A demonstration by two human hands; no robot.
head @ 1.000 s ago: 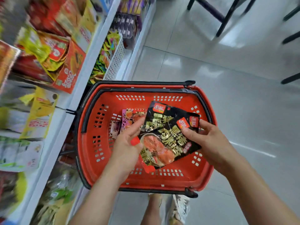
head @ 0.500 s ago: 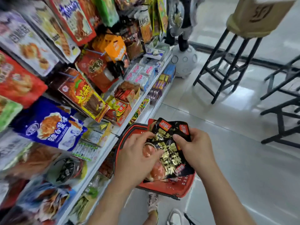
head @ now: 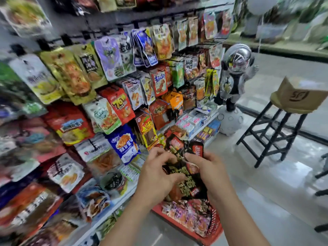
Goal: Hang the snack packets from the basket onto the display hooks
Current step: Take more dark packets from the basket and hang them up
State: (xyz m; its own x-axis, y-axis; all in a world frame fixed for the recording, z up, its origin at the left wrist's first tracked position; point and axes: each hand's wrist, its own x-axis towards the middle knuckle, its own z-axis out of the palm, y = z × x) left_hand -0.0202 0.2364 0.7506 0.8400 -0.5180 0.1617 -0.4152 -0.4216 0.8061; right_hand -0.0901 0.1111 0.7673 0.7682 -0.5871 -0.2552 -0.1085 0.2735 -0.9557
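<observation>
Both hands hold a small stack of black snack packets (head: 184,174) with gold lettering and red labels, raised above the red basket (head: 215,231). My left hand (head: 158,176) grips the stack's left side with curled fingers. My right hand (head: 205,167) pinches the top right edge. More pink and purple packets (head: 188,213) lie in the basket below. The display hooks (head: 124,71) on the wall at left are crowded with hanging packets.
White shelves (head: 200,121) with small boxed goods run under the hooks. An astronaut figure (head: 234,80) stands at the rack's far end. A black stool (head: 276,125) carrying a cardboard box stands on the tiled floor to the right.
My view has swung up from the basket to the hook wall. Both hands have lifted the black packets out of the basket and hold them higher, closer to the display.
</observation>
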